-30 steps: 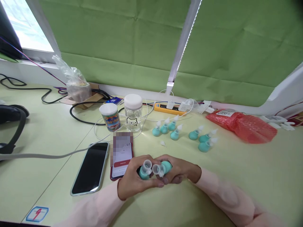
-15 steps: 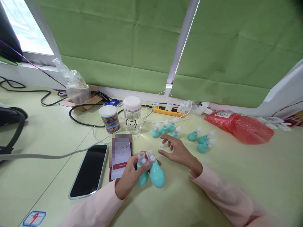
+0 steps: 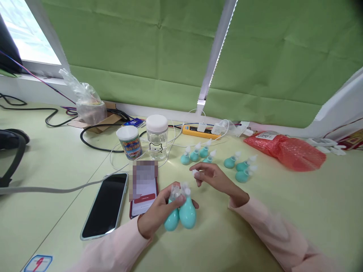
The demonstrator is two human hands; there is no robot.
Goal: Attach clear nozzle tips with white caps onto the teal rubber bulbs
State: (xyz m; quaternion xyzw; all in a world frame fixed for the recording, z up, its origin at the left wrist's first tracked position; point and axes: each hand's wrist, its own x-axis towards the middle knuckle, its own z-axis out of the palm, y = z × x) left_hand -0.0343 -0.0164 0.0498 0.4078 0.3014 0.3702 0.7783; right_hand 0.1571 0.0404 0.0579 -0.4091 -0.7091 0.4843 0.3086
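My left hand (image 3: 164, 206) is closed round the clear necks of two teal nasal aspirator bulbs, a left bulb (image 3: 171, 221) and a right bulb (image 3: 187, 215). They hang side by side under my thumb, over the table. The right one has a small white piece at its neck. Between the thumb and fingers of my right hand (image 3: 214, 179) is a small white nozzle tip (image 3: 194, 172), partly covered by the fingers. Beyond this hand, several teal nasal aspirators with whitish tips (image 3: 185, 158) stand or lie on the table.
A phone with a lit screen (image 3: 144, 189) and a dark phone (image 3: 106, 204) lie left of my left hand. Behind them stand a printed cup (image 3: 130, 145) and a clear bottle (image 3: 157, 139). An orange power strip (image 3: 195, 131), cables and a red plastic bag (image 3: 300, 155) line the back.
My right hand has closed its fingers on the white nozzle tip, which lay on the table before. The bulbs in my left hand have tilted and shifted slightly down.
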